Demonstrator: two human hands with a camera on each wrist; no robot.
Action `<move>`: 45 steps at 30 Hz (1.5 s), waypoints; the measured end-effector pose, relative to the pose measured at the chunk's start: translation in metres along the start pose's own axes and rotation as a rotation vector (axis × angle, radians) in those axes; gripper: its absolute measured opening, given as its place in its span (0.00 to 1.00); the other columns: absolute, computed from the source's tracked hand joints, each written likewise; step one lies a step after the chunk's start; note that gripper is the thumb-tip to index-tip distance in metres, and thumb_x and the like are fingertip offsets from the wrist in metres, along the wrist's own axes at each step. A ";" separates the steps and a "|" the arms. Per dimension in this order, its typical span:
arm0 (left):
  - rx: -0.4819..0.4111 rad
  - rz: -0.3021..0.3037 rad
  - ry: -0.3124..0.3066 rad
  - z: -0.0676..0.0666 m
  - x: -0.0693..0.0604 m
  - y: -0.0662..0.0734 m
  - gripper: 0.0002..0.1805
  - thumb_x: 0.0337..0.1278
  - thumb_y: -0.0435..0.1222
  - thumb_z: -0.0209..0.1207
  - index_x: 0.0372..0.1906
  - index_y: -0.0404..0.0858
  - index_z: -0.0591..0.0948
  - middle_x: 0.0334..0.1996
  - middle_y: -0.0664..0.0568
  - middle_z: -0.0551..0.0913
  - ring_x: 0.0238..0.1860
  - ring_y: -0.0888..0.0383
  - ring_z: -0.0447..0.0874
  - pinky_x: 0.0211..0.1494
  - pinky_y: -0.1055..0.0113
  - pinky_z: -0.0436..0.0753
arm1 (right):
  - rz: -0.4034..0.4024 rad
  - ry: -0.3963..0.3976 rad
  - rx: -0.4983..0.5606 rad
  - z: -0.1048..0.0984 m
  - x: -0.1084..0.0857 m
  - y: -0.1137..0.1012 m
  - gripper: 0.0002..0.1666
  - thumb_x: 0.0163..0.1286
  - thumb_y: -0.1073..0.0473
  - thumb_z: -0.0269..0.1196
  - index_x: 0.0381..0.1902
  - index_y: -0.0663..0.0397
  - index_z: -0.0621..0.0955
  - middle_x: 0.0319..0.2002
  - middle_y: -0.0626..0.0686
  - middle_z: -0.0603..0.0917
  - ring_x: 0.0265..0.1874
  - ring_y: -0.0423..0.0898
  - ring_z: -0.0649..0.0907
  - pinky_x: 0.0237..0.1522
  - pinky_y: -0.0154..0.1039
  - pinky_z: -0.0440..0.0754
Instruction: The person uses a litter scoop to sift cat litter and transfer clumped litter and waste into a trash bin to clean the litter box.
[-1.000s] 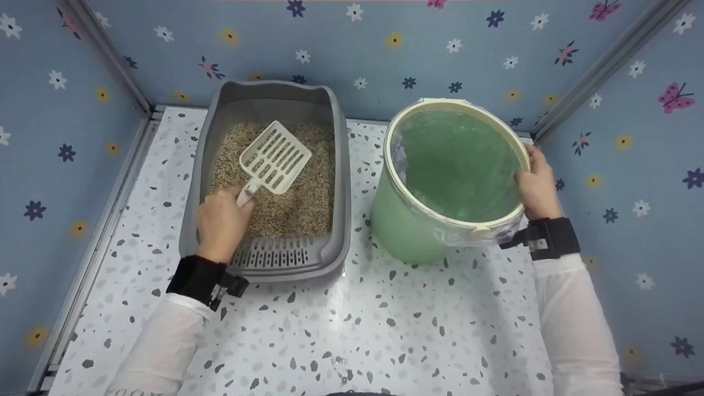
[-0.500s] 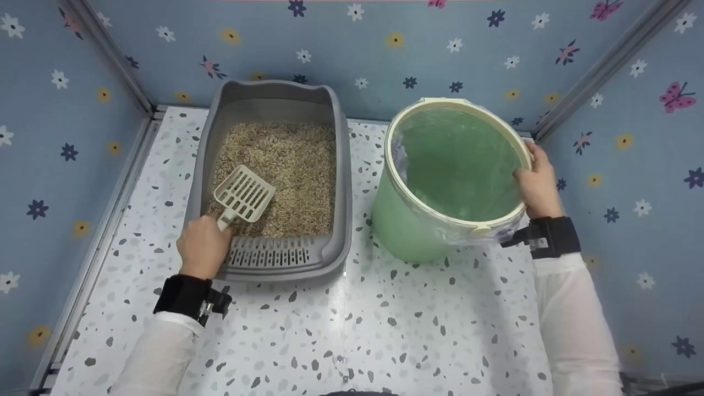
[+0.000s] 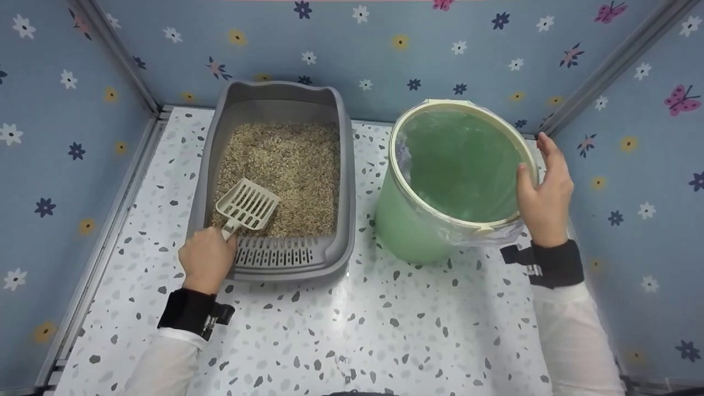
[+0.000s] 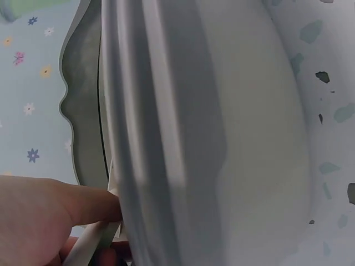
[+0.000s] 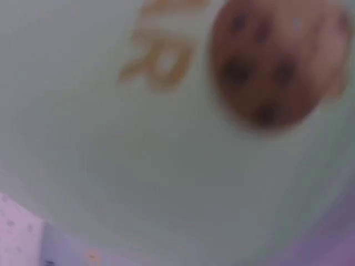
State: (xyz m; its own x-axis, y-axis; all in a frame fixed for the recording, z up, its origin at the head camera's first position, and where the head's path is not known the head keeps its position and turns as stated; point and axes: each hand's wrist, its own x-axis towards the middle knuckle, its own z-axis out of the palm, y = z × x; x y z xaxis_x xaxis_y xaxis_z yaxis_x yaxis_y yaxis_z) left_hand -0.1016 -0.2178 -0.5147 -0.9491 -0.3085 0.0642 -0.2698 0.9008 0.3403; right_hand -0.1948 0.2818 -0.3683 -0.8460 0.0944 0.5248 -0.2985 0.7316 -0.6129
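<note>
My left hand (image 3: 208,258) grips the handle of a pale slotted litter scoop (image 3: 248,204) at the near left corner of a grey litter box (image 3: 347,181). The scoop's head lies over the tan granular litter (image 3: 297,165), and no clump shows on it. In the left wrist view my thumb and fingers close on the handle (image 4: 83,244) beside the box's outer wall (image 4: 244,122). At the right rim of a green bin (image 3: 412,236), my right hand (image 3: 550,192) has straight, spread fingers, thumb on the inner side. Whether it touches the rim is unclear.
A clear liner (image 3: 404,157) is folded over the bin's cream rim (image 3: 434,215). Blurred letters and a brown spotted print (image 5: 260,83) mark the bin's side. Flower-patterned panels (image 3: 379,55) border the speckled floor (image 3: 330,341) at the back and both sides.
My left hand drew the scoop back toward the box's near left corner, then stayed almost still. My right hand let go of the bin's rim, its fingers straightening as it shifted slightly right.
</note>
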 end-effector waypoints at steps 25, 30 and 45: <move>-0.004 0.035 0.153 0.016 -0.005 -0.001 0.17 0.54 0.37 0.59 0.24 0.23 0.76 0.16 0.34 0.76 0.13 0.39 0.74 0.13 0.49 0.72 | -0.826 -0.514 -0.027 0.172 -0.146 -0.091 0.48 0.55 0.40 0.68 0.65 0.61 0.64 0.64 0.59 0.69 0.66 0.56 0.67 0.69 0.45 0.61; -0.008 0.046 0.155 0.016 -0.005 -0.002 0.17 0.54 0.37 0.59 0.26 0.22 0.76 0.17 0.33 0.76 0.13 0.38 0.74 0.14 0.48 0.73 | -0.828 -0.629 -0.216 0.209 -0.166 -0.110 0.54 0.55 0.33 0.64 0.67 0.63 0.62 0.66 0.59 0.67 0.67 0.54 0.65 0.71 0.44 0.55; -0.005 0.031 0.128 0.020 -0.003 -0.004 0.19 0.54 0.39 0.59 0.26 0.22 0.76 0.18 0.31 0.77 0.14 0.37 0.75 0.14 0.48 0.73 | -0.696 -0.788 -0.488 0.283 -0.191 -0.139 0.64 0.46 0.24 0.64 0.70 0.59 0.58 0.64 0.58 0.68 0.63 0.53 0.69 0.66 0.50 0.64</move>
State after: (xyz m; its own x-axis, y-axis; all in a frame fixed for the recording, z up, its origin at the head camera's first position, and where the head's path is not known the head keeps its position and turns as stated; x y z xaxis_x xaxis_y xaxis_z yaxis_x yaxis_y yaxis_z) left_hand -0.1010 -0.2145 -0.5345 -0.9283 -0.3173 0.1940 -0.2394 0.9090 0.3413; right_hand -0.1163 -0.0291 -0.5505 -0.6577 -0.7522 0.0406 -0.7507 0.6590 0.0466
